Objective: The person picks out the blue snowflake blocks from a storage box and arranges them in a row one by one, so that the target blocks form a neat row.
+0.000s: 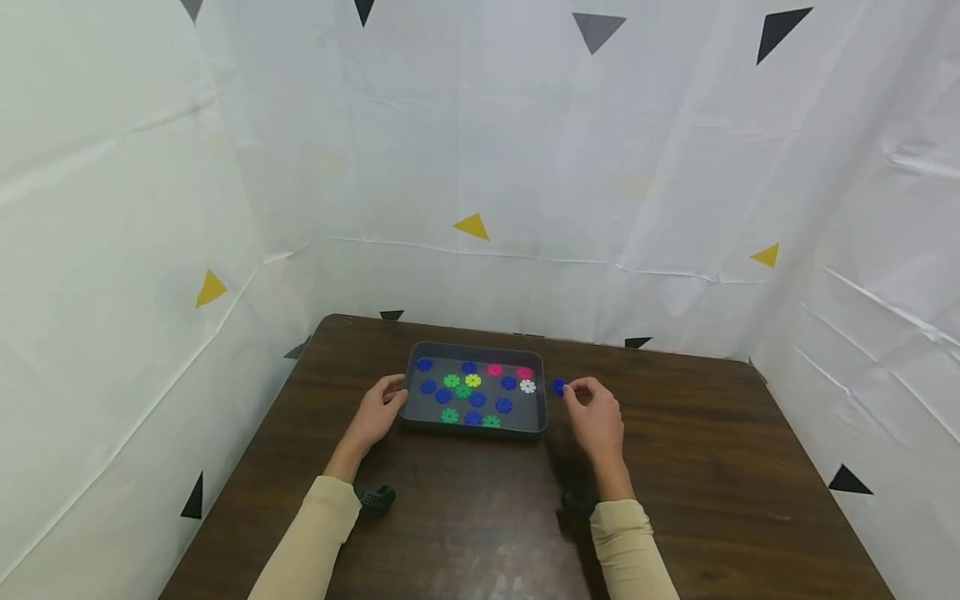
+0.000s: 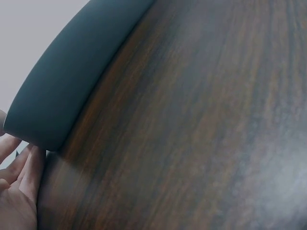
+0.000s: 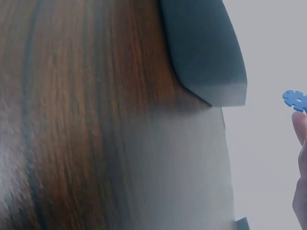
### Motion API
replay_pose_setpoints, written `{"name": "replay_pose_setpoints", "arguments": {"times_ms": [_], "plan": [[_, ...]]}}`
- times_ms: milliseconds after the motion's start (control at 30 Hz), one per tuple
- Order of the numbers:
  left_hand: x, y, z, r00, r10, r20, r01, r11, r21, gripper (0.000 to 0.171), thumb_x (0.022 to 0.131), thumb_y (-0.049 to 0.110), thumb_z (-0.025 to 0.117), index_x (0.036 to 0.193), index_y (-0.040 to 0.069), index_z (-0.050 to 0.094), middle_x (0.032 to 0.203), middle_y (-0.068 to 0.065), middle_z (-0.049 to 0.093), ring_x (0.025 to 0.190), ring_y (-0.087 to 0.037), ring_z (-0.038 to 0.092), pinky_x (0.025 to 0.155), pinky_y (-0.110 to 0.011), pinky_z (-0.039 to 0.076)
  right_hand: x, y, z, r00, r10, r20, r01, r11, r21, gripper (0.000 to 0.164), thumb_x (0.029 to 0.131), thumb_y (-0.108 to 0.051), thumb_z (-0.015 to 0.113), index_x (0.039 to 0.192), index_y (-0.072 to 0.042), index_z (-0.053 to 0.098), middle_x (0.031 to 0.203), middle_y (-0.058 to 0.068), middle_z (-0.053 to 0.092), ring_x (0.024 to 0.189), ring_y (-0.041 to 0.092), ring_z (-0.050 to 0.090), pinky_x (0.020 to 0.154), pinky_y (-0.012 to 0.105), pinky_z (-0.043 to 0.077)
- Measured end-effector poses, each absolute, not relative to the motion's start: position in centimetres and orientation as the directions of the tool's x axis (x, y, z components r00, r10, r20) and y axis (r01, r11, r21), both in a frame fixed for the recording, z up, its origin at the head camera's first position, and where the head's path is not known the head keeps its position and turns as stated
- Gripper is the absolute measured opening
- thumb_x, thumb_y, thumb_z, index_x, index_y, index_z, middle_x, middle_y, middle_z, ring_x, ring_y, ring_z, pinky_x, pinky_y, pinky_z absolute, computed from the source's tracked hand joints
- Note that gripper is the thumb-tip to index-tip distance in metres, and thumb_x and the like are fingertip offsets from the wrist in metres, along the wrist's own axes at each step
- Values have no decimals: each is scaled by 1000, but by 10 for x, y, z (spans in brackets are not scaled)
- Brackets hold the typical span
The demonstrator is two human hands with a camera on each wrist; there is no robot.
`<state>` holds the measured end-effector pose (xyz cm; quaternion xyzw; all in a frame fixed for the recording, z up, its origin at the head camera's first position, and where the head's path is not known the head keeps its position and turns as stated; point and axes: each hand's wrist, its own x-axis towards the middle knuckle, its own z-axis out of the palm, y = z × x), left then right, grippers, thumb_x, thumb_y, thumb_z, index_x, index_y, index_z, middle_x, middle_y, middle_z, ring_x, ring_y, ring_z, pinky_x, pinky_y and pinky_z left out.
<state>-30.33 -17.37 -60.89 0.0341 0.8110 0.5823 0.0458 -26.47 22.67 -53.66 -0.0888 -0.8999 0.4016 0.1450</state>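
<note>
A dark grey rectangular tray (image 1: 471,432) lies on the table, with several flat, notched plastic discs inside in blue, green, pink, yellow and white. My left hand (image 1: 378,410) holds the tray's left wall, its fingers (image 2: 31,172) against the outer side near the corner in the left wrist view. Just beyond the tray's right wall, my right hand (image 1: 597,417) pinches a blue notched disc (image 1: 558,387) between thumb and finger. That disc (image 3: 295,99) shows raised at the fingertips in the right wrist view, where most of the hand is out of frame.
The dark wooden table (image 1: 712,467) extends to both sides and in front of the tray. White sheeting (image 1: 540,167) with black, grey and yellow triangles hangs behind and at both sides. Dark straps (image 1: 377,498) sit by both wrists.
</note>
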Motion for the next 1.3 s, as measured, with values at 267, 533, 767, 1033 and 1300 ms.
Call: {"name": "replay_pose_setpoints", "arguments": {"times_ms": [267, 533, 767, 1033, 1300], "plan": [[-297, -181, -612, -995, 97, -38, -6, 312, 950, 52, 115, 30, 53, 162, 9, 43, 163, -21, 50, 153, -43, 45, 122, -63, 40, -266, 237, -549, -934, 336, 125, 79, 534, -842, 27, 105, -36, 68, 109, -10, 73, 106, 13, 80, 91, 25, 67, 71, 34, 47], [-297, -178, -610, -995, 91, -35, -3, 329, 944, 52, 116, 28, 53, 163, 9, 42, 163, -22, 49, 153, -44, 45, 121, -64, 41, -275, 251, -562, -942, 333, 38, 116, 430, -895, 29, 105, -29, 69, 107, 0, 75, 103, 19, 82, 73, 26, 74, 62, 23, 52], [-300, -172, -610, -994, 103, -33, 2, 325, 946, 53, 116, 29, 52, 163, 8, 41, 163, -23, 49, 152, -43, 47, 120, -63, 43, -283, 259, -571, -949, 296, -105, 202, 319, -926, 32, 105, -25, 69, 110, 6, 76, 93, 12, 83, 64, 15, 63, 60, 24, 49], [-301, -170, -608, -995, 96, -18, 14, 316, 949, 52, 115, 28, 54, 162, 8, 43, 161, -23, 50, 151, -43, 47, 120, -63, 43, -291, 260, -573, -944, 314, -98, 241, 458, -856, 35, 103, -29, 68, 109, 4, 78, 86, 13, 79, 61, 9, 61, 62, 26, 49], [-303, -169, -609, -995, 102, -18, 16, 322, 947, 54, 115, 30, 54, 163, 9, 43, 162, -21, 50, 152, -42, 47, 121, -63, 43, -298, 265, -568, -942, 293, -161, 296, 507, -810, 36, 104, -30, 68, 113, 4, 78, 86, 9, 82, 58, 9, 62, 61, 26, 48]]}}
